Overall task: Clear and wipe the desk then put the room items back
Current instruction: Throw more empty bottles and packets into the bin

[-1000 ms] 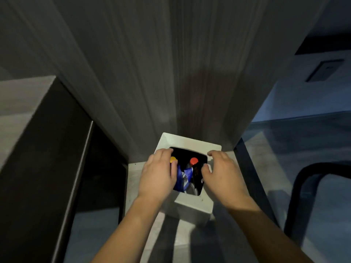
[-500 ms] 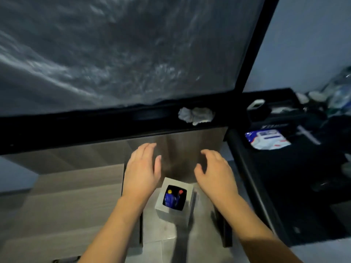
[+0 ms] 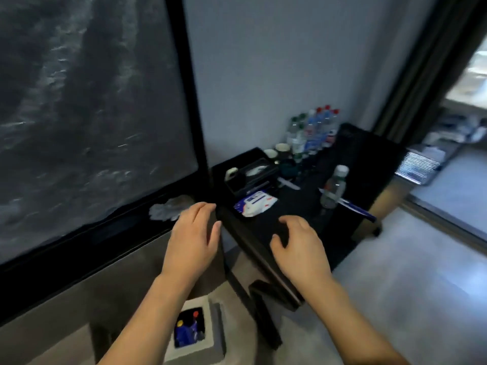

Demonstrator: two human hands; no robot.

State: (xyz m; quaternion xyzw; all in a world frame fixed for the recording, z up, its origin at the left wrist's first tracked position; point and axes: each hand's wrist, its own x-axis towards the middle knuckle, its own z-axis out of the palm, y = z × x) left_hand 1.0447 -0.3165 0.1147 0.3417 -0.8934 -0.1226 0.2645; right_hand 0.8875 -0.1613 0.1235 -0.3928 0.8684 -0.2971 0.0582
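Observation:
My left hand [image 3: 193, 238] and my right hand [image 3: 297, 245] hover empty in mid-air, fingers loosely spread, in front of the black desk [image 3: 266, 243]. On the desk lie a white and blue wipes pack [image 3: 255, 206], a black tray [image 3: 249, 172], a clear bottle with a white cap [image 3: 334, 187], a blue pen [image 3: 353, 206], two cups [image 3: 276, 151] and several water bottles [image 3: 313, 130] at the back. A crumpled white cloth [image 3: 168, 209] sits on the black ledge left of the desk. Below my arms, a white bin [image 3: 208, 327] on the floor holds blue bottles with yellow and red caps.
A large dark panel [image 3: 87, 114] with a black frame fills the left. A grey wall stands behind the desk. A dark curtain [image 3: 416, 75] hangs at the right beside a bright doorway. Light grey floor [image 3: 408, 285] spreads to the right of the desk.
Both hands let go of the white bin and rose away from it. The view swung up and right from the bin to the desk, and the bin now lies low in view.

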